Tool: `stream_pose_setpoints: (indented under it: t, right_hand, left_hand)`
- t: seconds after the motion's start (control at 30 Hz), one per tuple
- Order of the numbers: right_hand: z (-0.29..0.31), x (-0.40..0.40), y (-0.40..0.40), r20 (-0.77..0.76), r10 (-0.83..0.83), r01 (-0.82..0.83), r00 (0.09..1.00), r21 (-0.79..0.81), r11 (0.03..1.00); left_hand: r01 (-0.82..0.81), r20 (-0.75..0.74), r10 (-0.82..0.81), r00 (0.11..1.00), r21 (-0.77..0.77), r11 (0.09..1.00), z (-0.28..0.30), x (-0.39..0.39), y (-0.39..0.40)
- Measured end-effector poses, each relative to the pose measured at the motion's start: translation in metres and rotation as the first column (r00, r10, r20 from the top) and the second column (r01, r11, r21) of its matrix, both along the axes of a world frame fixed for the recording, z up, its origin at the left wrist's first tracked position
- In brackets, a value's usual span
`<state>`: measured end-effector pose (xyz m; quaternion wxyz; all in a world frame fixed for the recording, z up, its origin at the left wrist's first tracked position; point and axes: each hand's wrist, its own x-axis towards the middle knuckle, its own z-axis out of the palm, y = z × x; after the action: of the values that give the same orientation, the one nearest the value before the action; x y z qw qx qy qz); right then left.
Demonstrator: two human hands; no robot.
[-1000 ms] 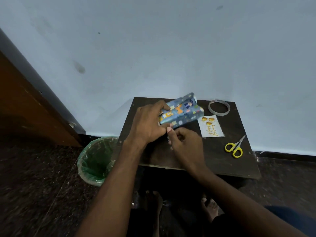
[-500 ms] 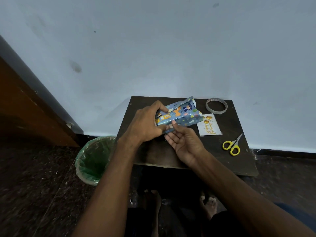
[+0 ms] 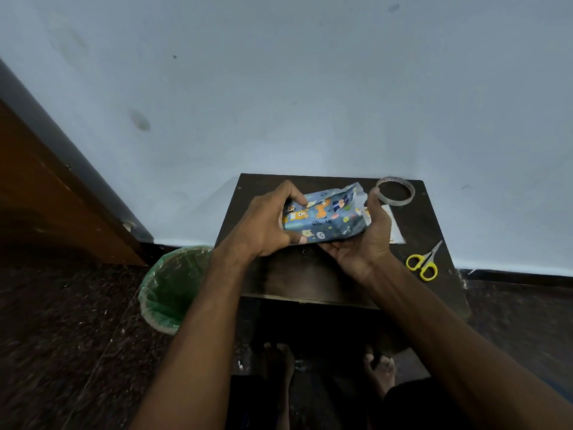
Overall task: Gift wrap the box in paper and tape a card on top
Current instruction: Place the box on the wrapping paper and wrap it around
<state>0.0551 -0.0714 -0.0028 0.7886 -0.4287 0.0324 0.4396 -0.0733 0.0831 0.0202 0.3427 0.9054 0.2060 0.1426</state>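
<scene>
Held above the middle of the worktop (image 3: 297, 274): wrapped box (image 3: 322, 220), gripped at one end by left hand (image 3: 266, 225) with fingers curled, cradled underneath by right hand (image 3: 362, 240), thumb up against its far end. Near the far right corner, tape roll (image 3: 395, 191); card (image 3: 395, 226) partly hidden; scissors (image 3: 423, 263) by the right edge.

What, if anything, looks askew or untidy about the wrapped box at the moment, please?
The wrapping paper at the box's right end, beside the right hand, sticks up crumpled and unfolded, its white underside showing. The left hand grips the other end.
</scene>
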Motion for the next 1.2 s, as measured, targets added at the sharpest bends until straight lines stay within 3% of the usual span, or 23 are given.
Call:
stream_pose_setpoints:
  t: [0.07, 0.17, 0.27, 0.33, 0.37, 0.4, 0.47, 0.5, 0.53, 0.57, 0.63, 0.77, 0.97, 1.1, 1.2]
  right_hand:
    - [0.004, 0.004, 0.002, 0.099, 0.015, -0.009, 0.995, -0.066, 0.998]
    - [0.005, 0.009, 0.005, 0.182, -0.105, 0.137, 0.978, -0.170, 0.976]
    - [0.003, 0.014, 0.007, 0.251, -0.114, 0.171, 0.961, -0.220, 0.960]
    - [0.004, 0.009, 0.006, 0.412, -0.075, 0.226, 0.908, -0.333, 0.916]
    - [0.001, 0.007, 0.005, 0.558, -0.027, 0.288, 0.829, -0.385, 0.877]
    - [0.000, 0.004, 0.004, 0.728, 0.041, 0.389, 0.685, -0.413, 0.823]
    - [0.000, 0.000, 0.001, 0.955, 0.157, 0.541, 0.250, -0.272, 0.796]
    - [-0.001, -0.001, 0.001, 0.980, 0.192, 0.516, 0.049, -0.189, 0.835]
    - [0.001, -0.005, 0.001, 0.970, 0.224, 0.445, -0.095, -0.160, 0.881]
    - [-0.001, -0.009, 0.001, 0.947, 0.258, 0.368, -0.190, -0.174, 0.913]
    - [-0.003, -0.020, -0.002, 0.887, 0.356, 0.296, -0.294, -0.269, 0.916]
    - [-0.013, -0.025, -0.006, 0.793, 0.426, 0.339, -0.436, -0.294, 0.893]
    - [-0.014, -0.034, -0.003, 0.729, 0.473, 0.450, -0.494, -0.251, 0.857]
    - [-0.013, -0.032, -0.004, 0.742, 0.497, 0.430, -0.450, -0.308, 0.849]
    - [-0.015, -0.031, -0.001, 0.738, 0.520, 0.402, -0.430, -0.359, 0.842]
  left_hand:
    - [0.009, -0.036, -0.009, 0.999, 0.005, 1.000, -0.001, 0.000, 0.000]
    - [0.014, -0.073, -0.012, 0.997, 0.037, 0.999, -0.004, 0.000, 0.000]
    - [0.023, -0.092, -0.017, 0.996, 0.068, 0.997, -0.007, 0.001, -0.003]
    - [0.031, -0.117, -0.020, 0.993, 0.099, 0.995, -0.007, 0.004, -0.006]
    - [0.038, -0.128, -0.022, 0.991, 0.119, 0.992, -0.008, 0.005, -0.008]
    - [0.044, -0.135, -0.026, 0.991, 0.136, 0.990, -0.008, 0.006, -0.011]
    - [0.049, -0.135, -0.027, 0.991, 0.158, 0.986, -0.007, 0.008, -0.014]
    - [0.047, -0.136, -0.024, 0.990, 0.167, 0.985, -0.007, 0.009, -0.014]
    - [0.044, -0.136, -0.020, 0.991, 0.178, 0.983, -0.005, 0.008, -0.014]
    - [0.042, -0.132, -0.017, 0.991, 0.188, 0.981, -0.005, 0.008, -0.013]
    - [0.039, -0.111, -0.017, 0.994, 0.200, 0.979, -0.006, 0.007, -0.013]
    - [0.043, -0.134, -0.009, 0.991, 0.250, 0.967, -0.005, 0.009, -0.017]
    - [0.071, -0.218, 0.003, 0.976, 0.331, 0.941, -0.010, 0.009, -0.011]
    - [0.077, -0.187, -0.024, 0.982, 0.282, 0.956, -0.010, 0.009, -0.007]
    - [0.064, -0.149, -0.041, 0.988, 0.158, 0.985, -0.010, 0.004, -0.002]
